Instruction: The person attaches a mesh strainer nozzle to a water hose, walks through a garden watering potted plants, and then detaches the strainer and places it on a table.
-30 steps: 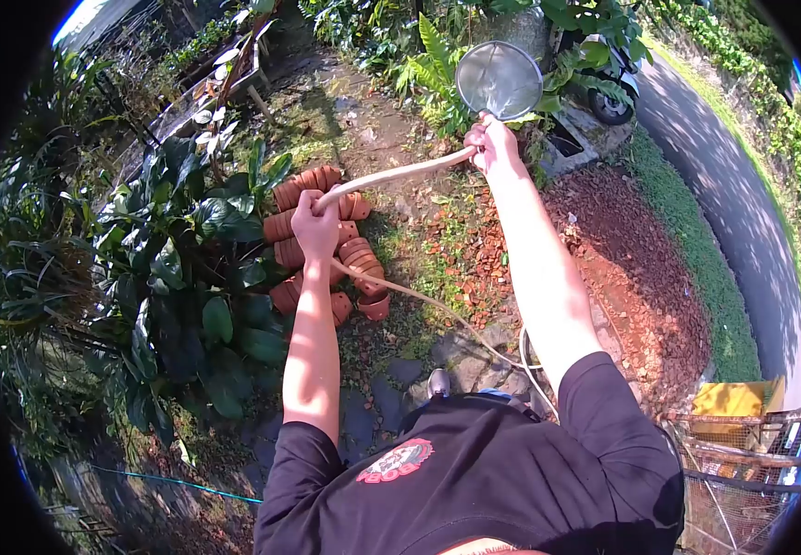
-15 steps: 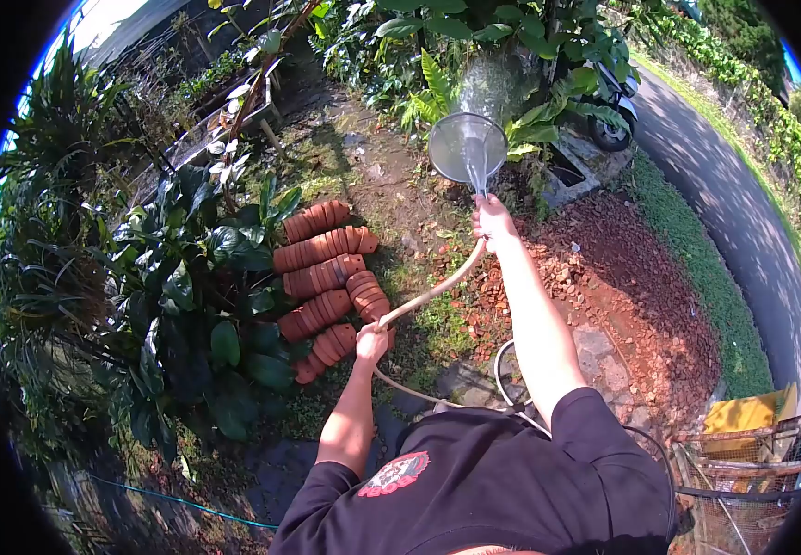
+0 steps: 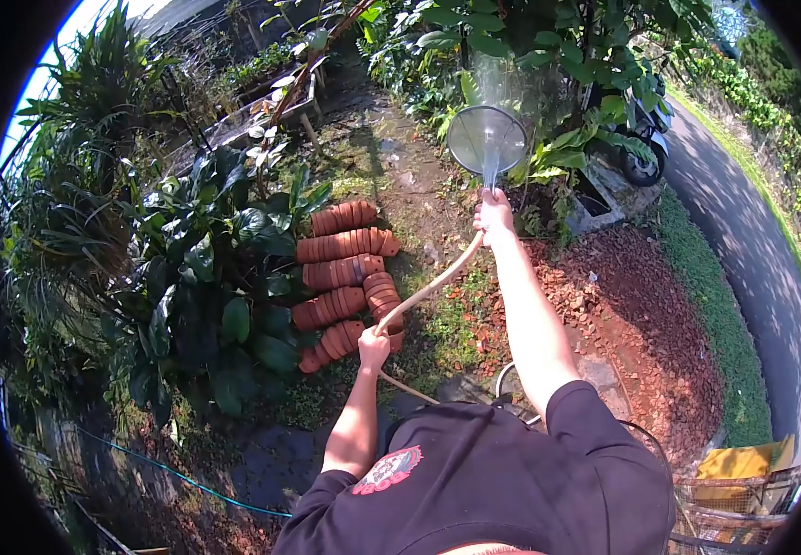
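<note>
My right hand [image 3: 494, 218] is wrapped round the end of a beige hose [image 3: 437, 282], with the arm stretched out ahead. Water sprays [image 3: 490, 153] away from its fingertips toward green plants [image 3: 562, 153]. A round grey disc shape [image 3: 465, 139], perhaps a mesh, shows around the jet; what it is I cannot make out. Lower down, my left hand [image 3: 374, 347] grips the same hose, which bends up from it to the right hand and trails down behind toward my body. Just left of that hand lie rows of stacked terracotta pots [image 3: 336, 271].
Large dark-leaved plants [image 3: 234, 319] fill the left. On the right are reddish rubble [image 3: 641, 324], a grass strip [image 3: 715, 305] and a paved road [image 3: 752, 240]. A parked vehicle's wheel [image 3: 643, 162] stands at the upper right, beside a concrete-edged drain [image 3: 599, 208].
Water now sprays forward from the hose. My left hand has come down and toward my body, and the hose bends more steeply. The view has shifted, and the pots are less covered.
</note>
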{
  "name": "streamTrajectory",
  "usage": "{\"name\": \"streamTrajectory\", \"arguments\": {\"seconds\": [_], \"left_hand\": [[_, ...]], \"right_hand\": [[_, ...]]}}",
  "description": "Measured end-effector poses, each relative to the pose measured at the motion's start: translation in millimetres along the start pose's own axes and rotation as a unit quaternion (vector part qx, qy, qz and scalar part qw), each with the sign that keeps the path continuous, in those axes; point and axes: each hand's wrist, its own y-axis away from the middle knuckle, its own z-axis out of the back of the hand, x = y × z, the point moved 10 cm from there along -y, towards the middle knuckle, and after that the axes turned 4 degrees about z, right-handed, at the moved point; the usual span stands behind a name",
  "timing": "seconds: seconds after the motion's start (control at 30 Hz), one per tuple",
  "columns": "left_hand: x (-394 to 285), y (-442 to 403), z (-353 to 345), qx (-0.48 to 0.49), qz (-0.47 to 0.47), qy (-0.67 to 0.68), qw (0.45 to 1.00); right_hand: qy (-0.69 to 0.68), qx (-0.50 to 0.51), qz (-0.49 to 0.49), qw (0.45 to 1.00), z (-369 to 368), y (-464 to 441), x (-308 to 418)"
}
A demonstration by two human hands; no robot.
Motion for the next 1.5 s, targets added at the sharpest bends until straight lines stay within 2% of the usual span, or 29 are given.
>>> {"name": "streamTrajectory", "arguments": {"seconds": [0.17,0.4,0.57,0.7,0.8,0.87,0.93,1.0,1.17,1.3,1.5], "left_hand": [[15.8,7.4,16.4,0.042,0.085,-0.035,0.995],[19.0,11.9,33.2,0.039,0.124,-0.048,0.99],[3.6,11.9,32.6,0.066,0.121,-0.018,0.99],[-13.2,6.4,25.5,0.095,0.106,-0.015,0.99],[1.2,-2.1,9.4,0.11,0.086,-0.017,0.99],[7.3,0.6,7.6,0.113,0.081,-0.012,0.99],[0.9,6.2,14.4,0.12,0.09,-0.024,0.988],[-3.6,12.8,23.4,0.122,0.1,-0.026,0.987],[17.1,15.8,31.9,0.107,0.127,-0.024,0.986],[15.3,16.6,44.1,0.093,0.125,-0.017,0.988],[-3.8,15.1,52.4,0.113,0.128,0.012,0.985]], "right_hand": [[0.07,0.029,-0.017,0.997,-41.7,6.0,-7.7],[-0.007,0.028,-0.014,0.999,-67.7,12.3,-7.0],[-0.067,-0.04,0.027,0.997,-37.8,13.2,7.1],[0.026,-0.143,0.068,0.987,9.0,0.7,10.2],[0.074,-0.077,0.07,0.992,0.7,-0.1,13.7],[0.051,-0.018,0.065,0.996,-16.6,-3.9,7.2],[0.105,-0.028,0.055,0.993,-28.3,-3.9,3.8],[0.053,-0.006,0.033,0.998,-49.9,12.6,7.2],[0.001,0.084,0.063,0.994,-97.2,29.6,17.2],[0.062,0.149,0.066,0.985,-131.7,43.3,25.8],[-0.015,0.091,0.092,0.991,-130.2,36.2,37.8]]}}
